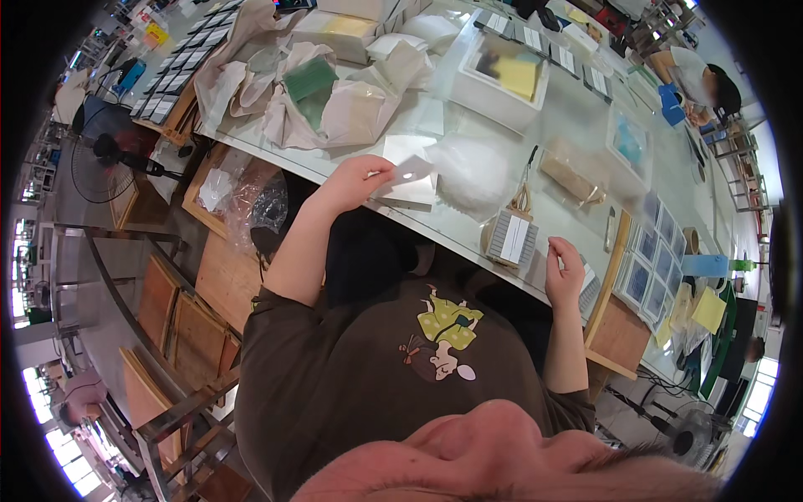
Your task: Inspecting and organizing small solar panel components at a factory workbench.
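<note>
My left hand (355, 181) pinches a small translucent flat piece (412, 171) between thumb and fingers, holding it above a white flat block (407, 195) near the table's front edge. What the piece is made of cannot be made out. To its right lies a heap of thin white translucent material (473, 176). My right hand (566, 272) is at the table edge, fingers loosely bent and apart, with nothing visible in it. Just left of that hand sits a grey striped block with a white label (511, 238), a loop of tan cord behind it.
Green flat pieces (311, 88) lie in crumpled wrapping paper (360, 105) at the far left. A white foam box (502, 88) stands at the back. At right are a brown wrapped parcel (574, 173) and a wooden-edged tray of dark panels (652, 259). A fan (104, 151) stands left.
</note>
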{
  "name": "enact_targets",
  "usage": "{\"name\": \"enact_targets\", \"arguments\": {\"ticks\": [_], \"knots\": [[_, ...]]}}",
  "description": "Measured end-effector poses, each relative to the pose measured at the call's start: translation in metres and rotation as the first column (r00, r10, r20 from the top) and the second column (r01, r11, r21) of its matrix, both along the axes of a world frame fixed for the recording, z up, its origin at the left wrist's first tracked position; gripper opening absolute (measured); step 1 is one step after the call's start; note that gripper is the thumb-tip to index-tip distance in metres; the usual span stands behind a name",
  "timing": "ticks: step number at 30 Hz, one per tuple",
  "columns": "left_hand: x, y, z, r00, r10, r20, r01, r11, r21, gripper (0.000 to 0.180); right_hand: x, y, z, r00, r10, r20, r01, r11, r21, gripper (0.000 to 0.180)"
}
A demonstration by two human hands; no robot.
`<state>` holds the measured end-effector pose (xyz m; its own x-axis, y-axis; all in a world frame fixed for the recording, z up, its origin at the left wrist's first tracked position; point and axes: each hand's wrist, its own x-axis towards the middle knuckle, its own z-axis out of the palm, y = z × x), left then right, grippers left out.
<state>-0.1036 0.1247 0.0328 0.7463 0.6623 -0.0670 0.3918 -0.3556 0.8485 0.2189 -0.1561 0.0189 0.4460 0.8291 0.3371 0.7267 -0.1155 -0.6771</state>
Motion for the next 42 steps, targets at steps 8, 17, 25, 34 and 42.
{"name": "enact_targets", "arguments": {"ticks": [8,17,25,34,42], "knots": [[0.0,-0.052,0.004,0.534,0.308,0.787,-0.763,0.577,0.292,0.014,-0.028,-0.013,0.025,0.987,-0.011,-0.163,0.015,1.0,0.021,0.013],[0.08,-0.134,0.022,0.803,-0.411,0.43,-0.075,0.647,0.759,0.025,-0.075,0.021,0.035,0.292,-0.015,-0.956,-0.082,0.996,-0.041,0.019],[0.125,-0.121,-0.003,0.996,0.005,0.089,0.029,0.923,-0.384,0.029,-0.036,0.012,0.027,0.478,-0.148,-0.866,0.037,0.988,-0.149,0.037],[0.134,-0.126,-0.028,1.0,0.003,-0.009,-0.006,0.944,-0.329,0.03,-0.029,0.003,-0.005,0.604,-0.186,-0.775,0.072,0.981,-0.179,0.051],[0.134,-0.128,-0.025,0.999,0.007,-0.04,-0.02,0.938,-0.347,0.032,-0.026,0.001,-0.011,0.637,-0.181,-0.75,0.069,0.982,-0.178,0.05]]}}
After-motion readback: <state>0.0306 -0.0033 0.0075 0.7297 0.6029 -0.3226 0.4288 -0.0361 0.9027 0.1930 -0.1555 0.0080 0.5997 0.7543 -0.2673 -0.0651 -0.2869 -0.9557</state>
